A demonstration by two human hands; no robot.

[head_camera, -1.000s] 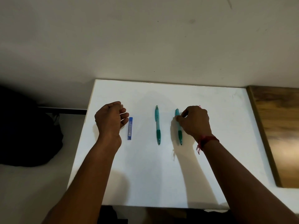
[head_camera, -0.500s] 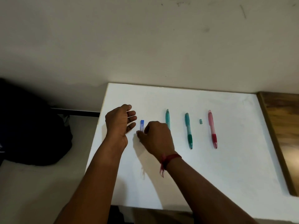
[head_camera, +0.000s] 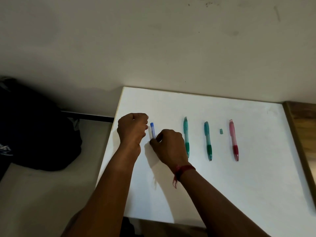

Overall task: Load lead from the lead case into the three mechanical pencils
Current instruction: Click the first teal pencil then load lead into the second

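at the left end of the bench (head_camera: pixel 222 194), the lead case (head_camera: pixel 152 130) was being picked up
the right hand (head_camera: pixel 168 147) pinched its near end; the left hand (head_camera: pixel 132 128) sat curled beside it, holding nothing. the three pencils (head_camera: pixel 207 139) lay well to the right. the next move likely called for opening the case.

Blue lead case (head_camera: pixel 152 130) left of pencils (head_camera: pixel 207 141)

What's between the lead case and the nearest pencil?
Nothing visible. The right hand pinches the lead case; only bare table separates it from the nearest teal pencil. A green cap lies farther right.
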